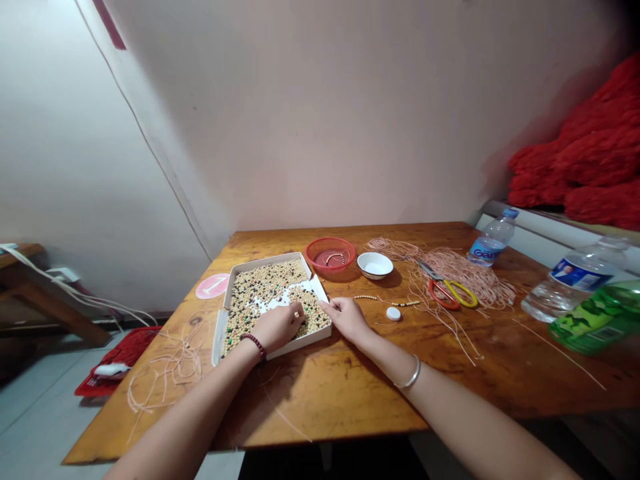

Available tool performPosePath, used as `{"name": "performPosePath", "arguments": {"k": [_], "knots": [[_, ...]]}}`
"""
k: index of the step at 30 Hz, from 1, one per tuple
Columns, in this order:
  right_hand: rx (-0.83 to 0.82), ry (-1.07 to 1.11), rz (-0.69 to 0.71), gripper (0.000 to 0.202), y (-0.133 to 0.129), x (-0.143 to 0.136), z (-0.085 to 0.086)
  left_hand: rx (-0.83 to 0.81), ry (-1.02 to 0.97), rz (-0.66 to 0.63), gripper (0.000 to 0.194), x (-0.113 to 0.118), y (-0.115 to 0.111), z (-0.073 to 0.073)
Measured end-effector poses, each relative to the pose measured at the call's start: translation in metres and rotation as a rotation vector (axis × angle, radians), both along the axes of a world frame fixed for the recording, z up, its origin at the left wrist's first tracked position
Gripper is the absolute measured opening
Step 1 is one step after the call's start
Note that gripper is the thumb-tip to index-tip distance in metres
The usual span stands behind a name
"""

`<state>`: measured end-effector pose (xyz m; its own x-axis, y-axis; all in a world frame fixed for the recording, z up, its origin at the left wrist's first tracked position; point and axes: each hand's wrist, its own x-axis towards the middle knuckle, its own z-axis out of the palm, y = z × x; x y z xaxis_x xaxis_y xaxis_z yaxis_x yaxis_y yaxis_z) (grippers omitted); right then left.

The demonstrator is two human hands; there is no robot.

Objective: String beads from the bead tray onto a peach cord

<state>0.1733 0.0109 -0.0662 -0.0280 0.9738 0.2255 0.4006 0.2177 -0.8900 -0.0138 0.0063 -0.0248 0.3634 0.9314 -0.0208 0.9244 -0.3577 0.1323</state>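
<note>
A shallow white box (294, 347) holds many small beads (270, 275), mostly cream with dark and green ones among them. My left hand (280, 325), a dark bead bracelet at its wrist, reaches over the near right part of the box. Its fingers are curled down at the beads, and what they pinch, if anything, is hidden. At the box's right edge is my right hand (347, 319), thumb and fingers pressed together; I cannot make out what is in them. Right of that hand lie a short row of strung cream beads (366, 297) and another strung piece (405, 304).
Behind the box stand a red basket (310, 259) and a white bowl (375, 274). Scissors (445, 287) lie on pink cord (483, 280); a white cap (393, 313) is nearer. Bottles (570, 277) line the right side. Loose cord (173, 370) lies near the left edge.
</note>
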Motion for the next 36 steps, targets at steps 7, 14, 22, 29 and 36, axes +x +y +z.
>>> {"name": "performPosePath", "arguments": {"k": [7, 14, 22, 29, 36], "knots": [[-0.004, 0.007, 0.009, 0.048, -0.0012, -0.0003, 0.0013, -0.009, -0.004, -0.026, 0.027, 0.0007, 0.0007, -0.0001], [0.011, 0.009, -0.006, 0.046, -0.0007, 0.0000, 0.0015, 0.002, -0.013, 0.020, 0.038, 0.0021, -0.0027, 0.0049], [0.008, 0.008, 0.011, 0.047, -0.0008, -0.0015, -0.0006, -0.023, 0.030, 0.025, 0.039, 0.0032, -0.0039, 0.0059], [0.023, -0.012, 0.021, 0.050, -0.0003, -0.0028, -0.0004, -0.010, 0.013, 0.015, 0.040, 0.0018, -0.0036, 0.0058], [0.014, 0.002, 0.011, 0.048, -0.0003, -0.0007, 0.0006, -0.010, 0.007, 0.005, 0.039, 0.0015, -0.0032, 0.0048]]}}
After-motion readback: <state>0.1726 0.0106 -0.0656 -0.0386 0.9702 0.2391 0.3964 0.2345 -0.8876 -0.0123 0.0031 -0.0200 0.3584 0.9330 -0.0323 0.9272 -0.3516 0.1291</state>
